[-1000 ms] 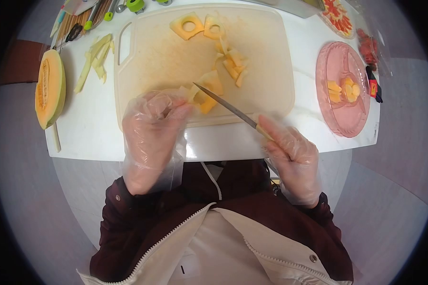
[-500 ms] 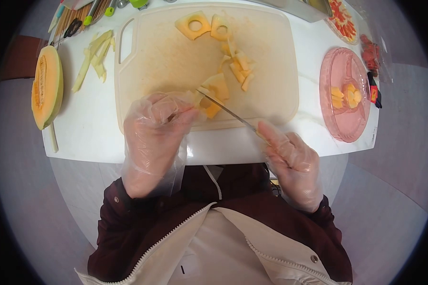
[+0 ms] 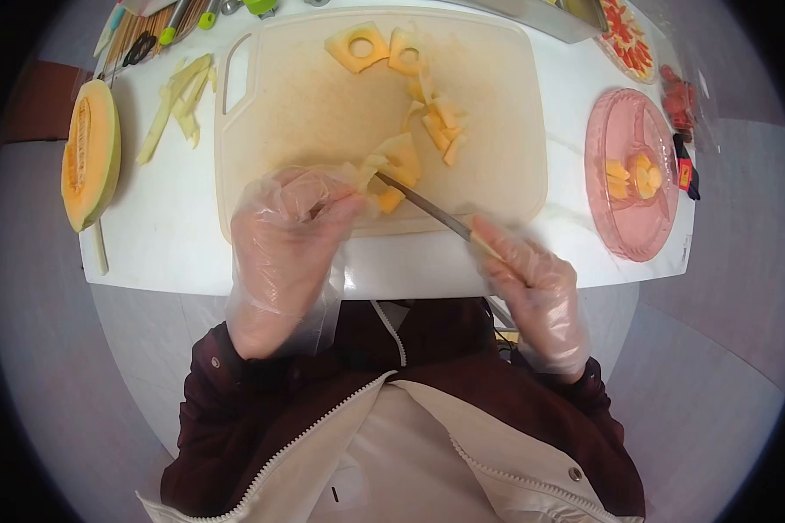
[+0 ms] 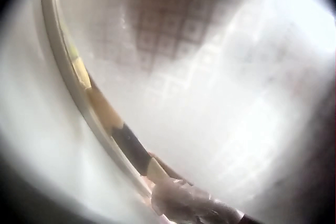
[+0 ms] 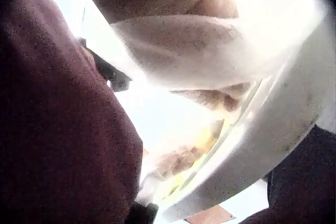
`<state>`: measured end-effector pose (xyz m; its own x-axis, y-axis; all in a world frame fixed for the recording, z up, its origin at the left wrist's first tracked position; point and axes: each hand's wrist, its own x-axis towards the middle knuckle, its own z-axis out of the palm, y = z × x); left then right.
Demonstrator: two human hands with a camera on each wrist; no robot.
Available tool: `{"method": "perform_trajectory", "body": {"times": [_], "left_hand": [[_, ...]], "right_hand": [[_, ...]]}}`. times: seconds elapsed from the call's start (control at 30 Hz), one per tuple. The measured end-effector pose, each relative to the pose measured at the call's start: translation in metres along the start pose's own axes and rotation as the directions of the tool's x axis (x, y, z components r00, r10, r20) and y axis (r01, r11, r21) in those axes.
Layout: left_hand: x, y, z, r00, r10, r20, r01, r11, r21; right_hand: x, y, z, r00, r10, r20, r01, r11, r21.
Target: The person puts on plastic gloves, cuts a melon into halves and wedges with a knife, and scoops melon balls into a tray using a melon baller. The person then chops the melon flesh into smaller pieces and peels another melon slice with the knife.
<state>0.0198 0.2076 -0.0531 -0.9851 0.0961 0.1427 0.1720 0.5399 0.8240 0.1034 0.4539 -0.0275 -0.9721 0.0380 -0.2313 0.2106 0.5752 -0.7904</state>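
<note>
In the head view my gloved right hand (image 3: 536, 283) grips a knife (image 3: 427, 209) by its light handle. The blade points up and left, its tip over a cut piece of melon (image 3: 399, 161) near the front of the cutting board (image 3: 314, 96). My gloved left hand (image 3: 290, 235) pinches the near left side of that melon piece, its curled fingers close to the blade tip. Farther back on the board lie two melon slices with round holes (image 3: 358, 48) and several small melon scraps (image 3: 440, 126). Both wrist views are mostly veiled by glove plastic.
Half a melon (image 3: 92, 157) lies at the left, beside pale rind strips (image 3: 179, 105). A pink divided tray (image 3: 632, 222) with melon pieces stands at the right, a black and red tool (image 3: 685, 166) behind it. Skewers, scissors (image 3: 139, 50) and a metal container (image 3: 545, 19) are at the back.
The knife tip has moved slightly right and toward me, overlapping the melon piece. My left hand keeps its hold. The board has shifted a little in view.
</note>
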Motion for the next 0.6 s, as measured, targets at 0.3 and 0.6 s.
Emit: {"method": "perform_trajectory", "body": {"times": [0.3, 0.6], "left_hand": [[-0.007, -0.008, 0.004, 0.998, -0.055, -0.017, 0.055, 0.998, -0.042], [-0.006, -0.006, 0.002, 0.998, -0.070, 0.006, 0.070, 0.995, -0.073]], "right_hand": [[-0.003, 0.003, -0.008, 0.998, 0.036, 0.043, -0.041, 0.990, 0.133], [-0.002, -0.017, -0.004, 0.999, 0.030, 0.029, -0.027, 0.996, -0.084]]}}
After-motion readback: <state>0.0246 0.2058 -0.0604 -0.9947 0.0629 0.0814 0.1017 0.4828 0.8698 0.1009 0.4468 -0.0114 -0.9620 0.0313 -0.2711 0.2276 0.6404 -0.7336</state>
